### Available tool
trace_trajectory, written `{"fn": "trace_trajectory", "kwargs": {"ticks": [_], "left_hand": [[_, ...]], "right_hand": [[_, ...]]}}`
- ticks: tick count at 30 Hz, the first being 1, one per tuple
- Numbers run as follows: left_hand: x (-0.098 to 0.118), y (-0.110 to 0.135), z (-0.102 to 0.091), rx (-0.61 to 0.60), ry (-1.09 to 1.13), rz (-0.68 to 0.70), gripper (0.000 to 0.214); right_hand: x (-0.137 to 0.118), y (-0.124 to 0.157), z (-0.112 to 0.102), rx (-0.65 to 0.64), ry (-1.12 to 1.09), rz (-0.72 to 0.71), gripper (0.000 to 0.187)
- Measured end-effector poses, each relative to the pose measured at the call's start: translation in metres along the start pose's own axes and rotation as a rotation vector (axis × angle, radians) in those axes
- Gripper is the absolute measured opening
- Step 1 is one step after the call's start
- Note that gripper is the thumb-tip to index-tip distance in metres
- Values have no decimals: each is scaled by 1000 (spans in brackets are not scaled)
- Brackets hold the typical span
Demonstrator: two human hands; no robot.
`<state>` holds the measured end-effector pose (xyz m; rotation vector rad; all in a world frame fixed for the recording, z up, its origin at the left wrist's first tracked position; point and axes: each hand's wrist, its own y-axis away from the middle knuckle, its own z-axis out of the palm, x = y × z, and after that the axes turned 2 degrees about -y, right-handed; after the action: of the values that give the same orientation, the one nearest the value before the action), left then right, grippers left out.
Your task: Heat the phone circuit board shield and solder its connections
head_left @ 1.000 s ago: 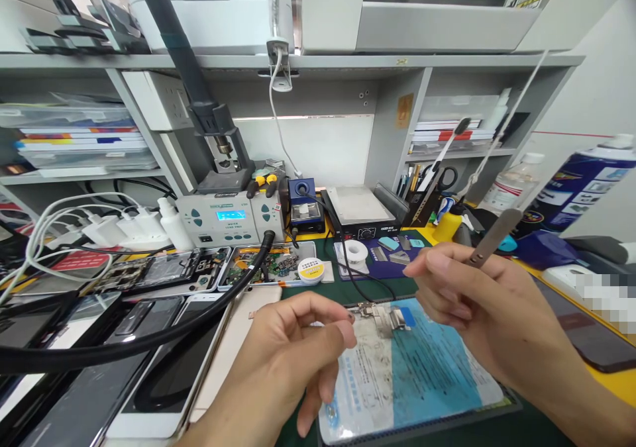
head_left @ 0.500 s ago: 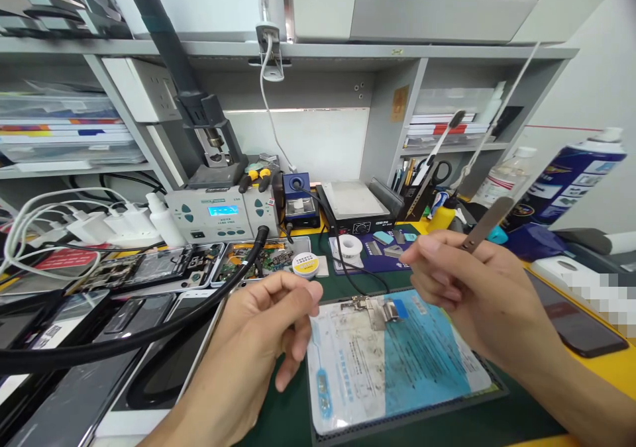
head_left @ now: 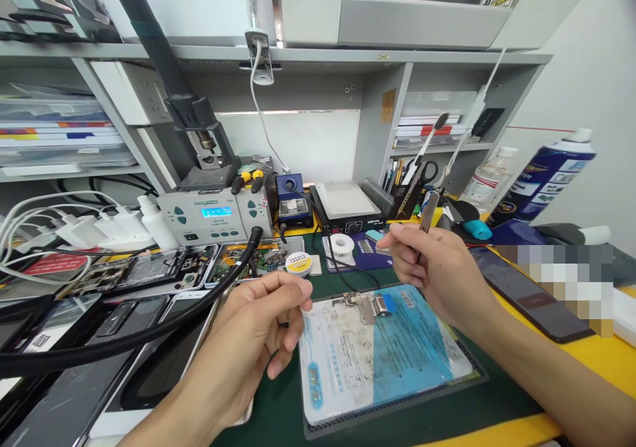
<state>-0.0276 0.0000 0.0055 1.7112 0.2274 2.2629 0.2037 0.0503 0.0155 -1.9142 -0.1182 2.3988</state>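
Two bare hands hover above a blue-and-white printed work mat (head_left: 397, 361) on a dark green bench. The right hand (head_left: 437, 268) pinches a slim silver metal tool (head_left: 428, 212) between thumb and bent fingers, its free end pointing up and away from the mat. The left hand (head_left: 248, 341) is loosely curled, thumb resting against the forefinger; whether anything tiny sits between them cannot be told.

One small silver metal part (head_left: 370, 303) with a blue tab lies at the mat's far edge, between the hands and touched by neither. Judging from that, the part is set out but the tool is not yet on it.

By count: one tool, one part, one mat. Behind it stand one white solder spool (head_left: 342, 244), one round yellow-and-white tin (head_left: 298, 262), one grey rework station with a lit blue display (head_left: 213, 214) and one blue spray can (head_left: 546, 175). Two opened phones (head_left: 163, 268) lie below the station; the phones stacked at the left overlap too much to count. One thick black hose (head_left: 149, 338) crosses them.
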Motion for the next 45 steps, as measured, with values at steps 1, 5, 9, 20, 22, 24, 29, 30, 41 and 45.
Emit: {"fn": "trace_trajectory", "kwargs": {"ticks": [1, 5, 9, 20, 22, 24, 29, 30, 41, 45], "left_hand": [[0, -1, 0, 1, -4, 0, 32], [-2, -4, -3, -22, -25, -10, 36], [-3, -5, -4, -30, -47, -18, 36], [-2, -7, -4, -21, -22, -3, 36], [-3, -8, -4, -20, -15, -2, 37], [-3, -8, -4, -19, -11, -1, 37], [-2, -8, -3, -15, -7, 0, 33], [-2, -8, -3, -11, -5, 2, 32], [-3, -6, -2, -9, -4, 12, 27], [-2, -5, -2, -20, -7, 14, 28]], "right_hand": [[0, 0, 0, 5, 5, 2, 31], [1, -1, 0, 18, 23, 12, 33], [3, -1, -1, 8, 26, 20, 33], [10, -4, 0, -14, 52, 43, 34], [12, -5, 0, -21, 58, 53, 34], [14, -6, 0, -23, 66, 65, 35], [20, -5, 3, -25, 96, 95, 34], [21, -5, 4, -25, 103, 98, 34], [22, -3, 7, -16, 149, 103, 34], [22, -3, 8, -6, 158, 100, 34]]}}
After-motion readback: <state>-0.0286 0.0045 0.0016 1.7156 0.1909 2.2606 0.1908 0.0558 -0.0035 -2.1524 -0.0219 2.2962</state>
